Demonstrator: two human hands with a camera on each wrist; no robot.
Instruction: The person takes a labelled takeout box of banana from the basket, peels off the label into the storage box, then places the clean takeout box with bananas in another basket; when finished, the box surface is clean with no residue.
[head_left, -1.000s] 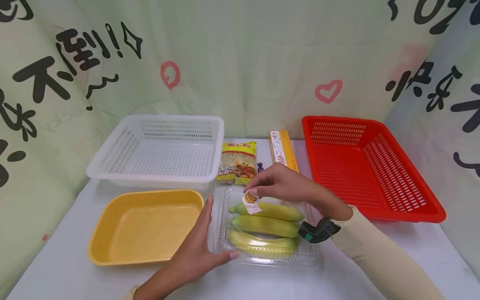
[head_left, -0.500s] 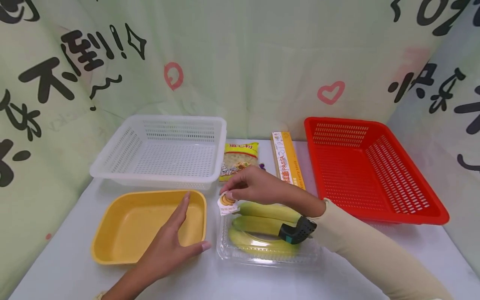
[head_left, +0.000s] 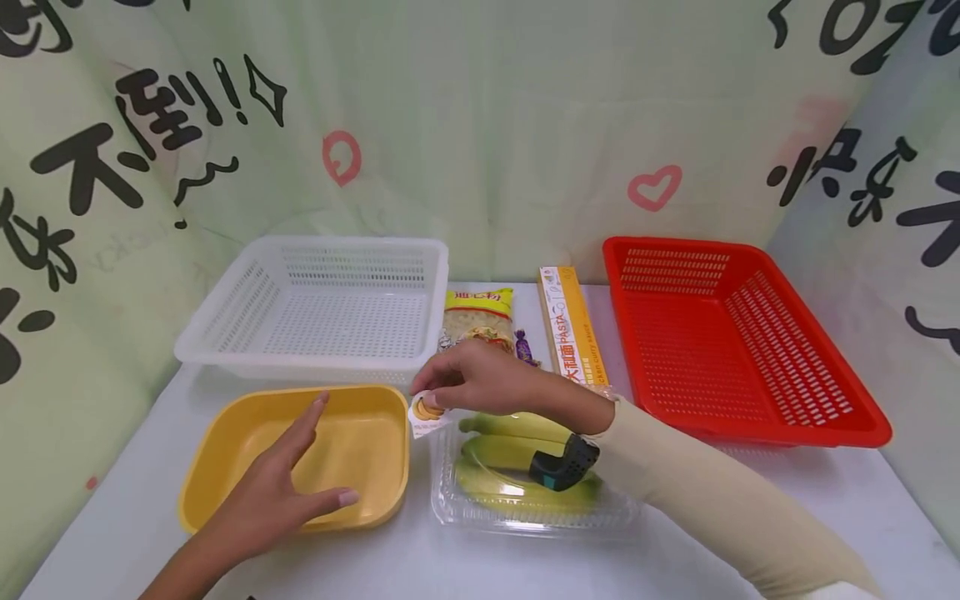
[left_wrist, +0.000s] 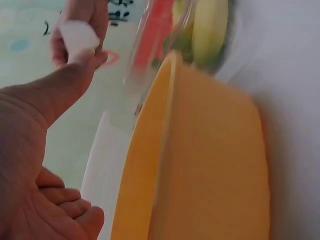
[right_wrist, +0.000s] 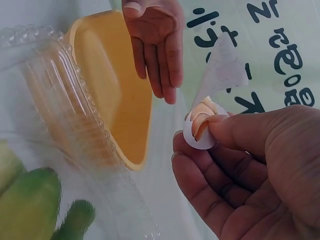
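Observation:
Between thumb and fingertips my right hand (head_left: pixel 480 379) pinches a small white sticker (right_wrist: pixel 202 125) printed with bananas. In the right wrist view a pale, pointed flap of paper stands up from it. Below the right forearm lies a clear plastic clamshell box (head_left: pixel 536 521), with several green-yellow bananas (head_left: pixel 517 454) inside; its lid is down. My left hand (head_left: pixel 273 487) is over the yellow basin (head_left: pixel 195 467), palm toward the right, fingers extended and thumb apart, holding nothing. The left wrist view is blurred, with the sticker seen from its pale side.
Behind the basin stands a white perforated basket (head_left: pixel 315 367). A red perforated basket (head_left: pixel 765 429) is at the right. Between them are a yellow-topped food packet (head_left: pixel 480 308), a small purple-wrapped item (head_left: pixel 522 346) and a pasta box (head_left: pixel 573 333). A printed curtain (head_left: pixel 487 125) hangs behind the table.
My right hand has carried the sticker left, from above the bananas to beside the basin's right rim. My left hand has moved left, from beside the clamshell box to over the basin.

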